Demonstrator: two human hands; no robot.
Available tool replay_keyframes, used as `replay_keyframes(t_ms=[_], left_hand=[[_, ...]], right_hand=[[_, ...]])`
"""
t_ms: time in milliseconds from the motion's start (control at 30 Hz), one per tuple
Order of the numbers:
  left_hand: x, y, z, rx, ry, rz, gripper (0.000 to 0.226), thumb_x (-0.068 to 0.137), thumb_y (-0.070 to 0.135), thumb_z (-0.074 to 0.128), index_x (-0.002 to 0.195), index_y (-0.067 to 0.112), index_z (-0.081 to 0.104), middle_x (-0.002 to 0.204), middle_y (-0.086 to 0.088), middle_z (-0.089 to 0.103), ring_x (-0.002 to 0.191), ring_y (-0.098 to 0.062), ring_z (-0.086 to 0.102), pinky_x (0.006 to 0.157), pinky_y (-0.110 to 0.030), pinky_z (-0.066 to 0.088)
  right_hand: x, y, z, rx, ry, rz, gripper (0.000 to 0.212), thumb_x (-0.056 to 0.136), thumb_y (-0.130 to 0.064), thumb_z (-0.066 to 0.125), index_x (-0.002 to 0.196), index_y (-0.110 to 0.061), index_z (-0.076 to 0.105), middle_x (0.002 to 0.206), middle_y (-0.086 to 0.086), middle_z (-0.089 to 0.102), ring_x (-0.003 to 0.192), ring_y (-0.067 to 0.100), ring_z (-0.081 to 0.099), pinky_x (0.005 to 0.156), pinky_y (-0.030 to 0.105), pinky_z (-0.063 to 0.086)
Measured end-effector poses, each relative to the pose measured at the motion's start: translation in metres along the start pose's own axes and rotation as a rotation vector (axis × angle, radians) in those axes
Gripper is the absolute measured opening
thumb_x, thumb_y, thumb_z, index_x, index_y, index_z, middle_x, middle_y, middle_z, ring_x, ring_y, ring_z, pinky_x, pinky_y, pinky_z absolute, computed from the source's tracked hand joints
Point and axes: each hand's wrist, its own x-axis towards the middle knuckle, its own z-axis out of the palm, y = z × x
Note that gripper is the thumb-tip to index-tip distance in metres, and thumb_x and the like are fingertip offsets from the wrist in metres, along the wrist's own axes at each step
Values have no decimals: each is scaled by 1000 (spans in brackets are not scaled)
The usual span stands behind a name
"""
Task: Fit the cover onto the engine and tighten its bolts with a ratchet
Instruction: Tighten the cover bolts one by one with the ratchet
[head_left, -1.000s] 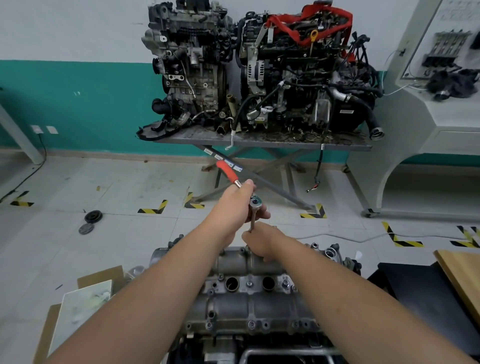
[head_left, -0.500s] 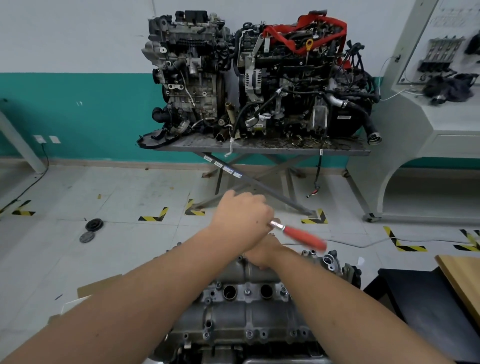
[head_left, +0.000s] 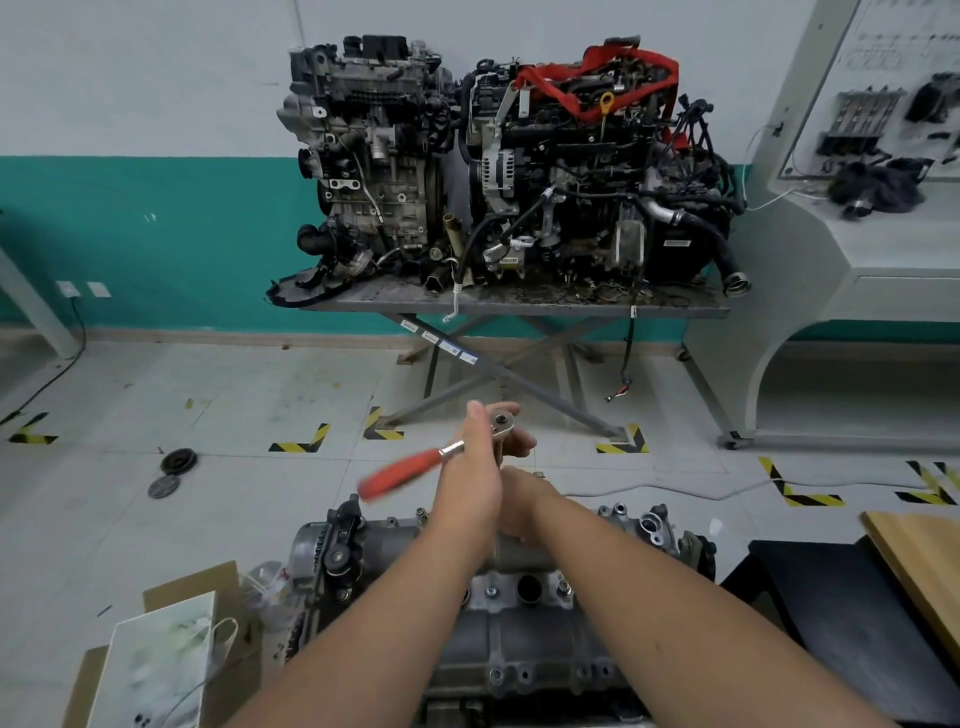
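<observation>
The grey metal engine cover (head_left: 519, 631) lies on the engine in front of me, with bolts along its edges. Above its far edge stands the ratchet (head_left: 503, 419) on a short upright extension. Its red handle (head_left: 402, 475) points left and is blurred. My left hand (head_left: 470, 480) grips the ratchet just behind its head. Just below, my right hand (head_left: 524, 506) is curled round the foot of the extension at the cover, partly hidden by my left wrist.
Two engines (head_left: 498, 166) stand on a steel table (head_left: 675, 310) at the wall. Cardboard boxes and a paper bag (head_left: 156, 665) sit at lower left, a black table (head_left: 852, 623) with a wooden board at right. Two round discs (head_left: 176, 462) lie on the floor.
The red handle has swung round over the bolt: first pointing away to the upper left, then right, now left. My right hand has stayed at the extension's foot.
</observation>
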Motion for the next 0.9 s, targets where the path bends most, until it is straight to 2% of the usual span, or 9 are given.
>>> replay_keyframes(t_ms=[67,133,233,333,467,600,700,800,900], left_hand=[[7,-1,-2,-64,7,-85,46,101,53,37,87,29,73,70,-2,70,67,-12,66,76,-33,46],[16,1,-6,-71,29,-111,39,105,46,40,95,19,65,66,-3,68,62,-16,66,73,-34,49],[18,8,-11,-23,-16,-114,34,106,45,38,101,17,57,66,-4,69,63,-19,68,77,-40,50],[21,6,-19,8,-88,-103,34,105,45,37,105,16,56,69,-4,69,69,-22,69,83,-45,51],[25,8,-28,-5,-221,-118,37,100,45,38,111,12,52,72,-6,69,76,-25,70,80,-38,55],[32,18,-29,15,-204,-195,26,107,34,38,115,12,51,69,-4,69,75,-28,74,73,-34,56],[42,36,-24,207,-244,-298,22,105,31,39,110,13,52,68,-3,70,74,-29,75,70,-34,52],[48,55,-17,547,-397,-310,23,104,29,38,97,13,54,63,0,68,75,-24,76,68,-33,47],[50,70,-7,901,-495,-244,26,103,28,40,91,13,57,58,2,68,75,-17,76,66,-32,46]], right_hand=[[-2,3,1,-9,-6,18,17,92,-23,42,93,-13,56,98,9,60,91,28,56,73,36,41],[-2,4,1,2,-1,29,24,92,-28,38,100,-13,55,105,11,62,94,29,56,75,36,41],[-4,1,-1,23,-15,40,25,94,-26,32,101,-12,52,112,15,62,92,29,53,73,35,38],[-3,2,-2,67,5,50,29,94,-31,32,97,-13,55,103,9,63,88,27,56,67,34,39],[-2,4,0,76,12,64,25,94,-28,33,94,-15,54,107,9,64,92,26,57,71,33,38],[-2,4,-1,79,39,66,29,95,-29,34,107,-14,56,117,11,63,97,27,55,78,33,39],[-4,4,0,53,58,47,34,98,-31,35,115,-10,55,122,13,61,108,31,56,80,33,38],[-4,4,2,12,67,7,26,99,-28,35,100,-10,53,115,15,63,96,30,54,77,32,38],[-7,2,1,18,53,1,25,99,-27,34,95,-10,52,100,13,60,87,28,52,75,32,40]])
